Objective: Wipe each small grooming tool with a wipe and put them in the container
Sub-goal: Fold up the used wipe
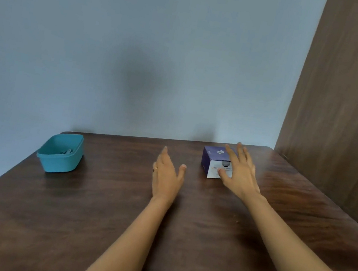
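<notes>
Tabletop (pixel 67 223) — dark wood, container (pixel 60 163), wall (pixel 94 41) seemingly blue-grey

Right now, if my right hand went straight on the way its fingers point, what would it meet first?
Probably the purple and white box: your right hand is open just in front of it. Whether it touches the box yet is unclear.
</notes>
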A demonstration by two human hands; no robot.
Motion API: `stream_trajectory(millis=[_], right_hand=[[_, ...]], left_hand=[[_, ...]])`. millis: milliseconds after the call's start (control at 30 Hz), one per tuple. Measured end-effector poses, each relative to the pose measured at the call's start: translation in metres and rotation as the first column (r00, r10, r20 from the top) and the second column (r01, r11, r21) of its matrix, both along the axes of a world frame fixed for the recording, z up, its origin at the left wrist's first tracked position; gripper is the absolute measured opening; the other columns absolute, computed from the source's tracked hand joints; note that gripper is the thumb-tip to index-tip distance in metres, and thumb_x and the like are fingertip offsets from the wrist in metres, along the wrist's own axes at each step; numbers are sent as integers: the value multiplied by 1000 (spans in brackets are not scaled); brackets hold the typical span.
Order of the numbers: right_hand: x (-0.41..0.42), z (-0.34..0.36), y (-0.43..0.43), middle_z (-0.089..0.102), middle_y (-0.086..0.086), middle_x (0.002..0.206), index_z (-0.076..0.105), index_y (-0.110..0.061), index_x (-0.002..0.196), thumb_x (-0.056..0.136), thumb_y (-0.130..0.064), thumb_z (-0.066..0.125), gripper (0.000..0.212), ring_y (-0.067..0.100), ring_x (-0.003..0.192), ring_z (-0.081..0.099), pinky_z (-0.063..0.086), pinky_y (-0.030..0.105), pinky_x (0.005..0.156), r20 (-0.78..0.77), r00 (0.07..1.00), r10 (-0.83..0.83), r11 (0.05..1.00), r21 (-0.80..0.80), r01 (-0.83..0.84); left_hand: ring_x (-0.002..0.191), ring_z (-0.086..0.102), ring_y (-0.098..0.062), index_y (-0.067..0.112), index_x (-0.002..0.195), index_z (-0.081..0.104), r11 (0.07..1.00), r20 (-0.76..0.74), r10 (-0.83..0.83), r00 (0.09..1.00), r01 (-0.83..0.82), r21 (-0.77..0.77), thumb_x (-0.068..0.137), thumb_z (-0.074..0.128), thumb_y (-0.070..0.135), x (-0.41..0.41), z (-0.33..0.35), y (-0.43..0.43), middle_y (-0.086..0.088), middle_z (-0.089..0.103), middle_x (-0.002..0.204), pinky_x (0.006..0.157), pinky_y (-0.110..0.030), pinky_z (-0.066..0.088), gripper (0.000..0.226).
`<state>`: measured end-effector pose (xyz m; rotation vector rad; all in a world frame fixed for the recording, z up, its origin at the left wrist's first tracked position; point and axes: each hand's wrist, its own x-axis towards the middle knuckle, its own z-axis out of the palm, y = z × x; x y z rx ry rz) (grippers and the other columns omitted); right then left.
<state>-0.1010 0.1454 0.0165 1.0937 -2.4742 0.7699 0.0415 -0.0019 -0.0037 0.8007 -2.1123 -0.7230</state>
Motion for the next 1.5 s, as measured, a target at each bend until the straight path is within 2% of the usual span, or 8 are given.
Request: stream_trajectory(millis=[200,433,667,767,867,1033,1167,1500], right_hand=[[34,-8,-18,-2,11,161,17,-23,152,88,-35,61,79,31,148,-2,12,49,115,72,996,-47,998,-38,50],[46,-19,-34,-10,13,160,9,-21,154,85,-40,66,91,36,147,-3,21,53,113,106,980,-171,985,31,169],[46,-25,-41,-30,12,155,-6,-35,152,82,-44,69,103,46,143,-8,23,55,110,161,955,-249,968,67,241],[41,-27,-45,-33,11,154,-8,-36,151,82,-45,69,103,48,143,-8,22,58,110,187,949,-252,968,45,248],[36,-29,-49,-28,9,155,0,-36,152,82,-44,69,98,49,142,-2,22,58,110,269,933,-240,969,4,248],[30,-31,-51,-14,9,158,26,-31,147,82,-38,70,79,48,138,13,30,56,107,267,929,-255,959,-53,278],[26,-31,-52,-5,11,159,34,-29,145,85,-33,67,69,49,137,15,32,56,105,248,932,-264,954,-74,290],[33,-26,-64,-7,15,158,31,-27,147,90,-28,59,63,52,137,13,37,47,102,252,938,-237,959,-92,267]], left_hand=[[139,20,-41,5,149,13,919,-52,389,920,-391,-53,87,61,42,74,12,-48,-23,15,154,111,-48,25,87],[144,5,-42,2,150,1,798,-72,601,796,-595,95,76,72,49,144,23,-114,-26,-2,156,116,-50,17,113],[144,-9,-43,4,150,-7,791,-33,595,803,-578,202,70,80,46,174,18,-162,-30,-9,155,117,-48,9,125],[143,-4,-47,12,151,-5,803,-14,573,819,-558,207,68,81,46,177,11,-175,-30,-11,154,116,-53,9,124],[143,5,-47,10,150,5,842,-12,512,859,-499,204,68,79,51,174,5,-186,-27,-5,155,115,-56,15,118],[132,33,-39,4,143,20,866,-86,486,870,-465,186,70,78,47,166,0,-196,-21,32,141,108,-53,35,103],[129,37,-38,5,143,22,867,-121,486,865,-460,194,71,80,40,162,-3,-195,-19,34,139,104,-53,39,98],[130,37,-35,4,144,22,914,-127,384,914,-357,194,73,80,35,128,3,-161,-17,33,142,106,-46,37,97]])
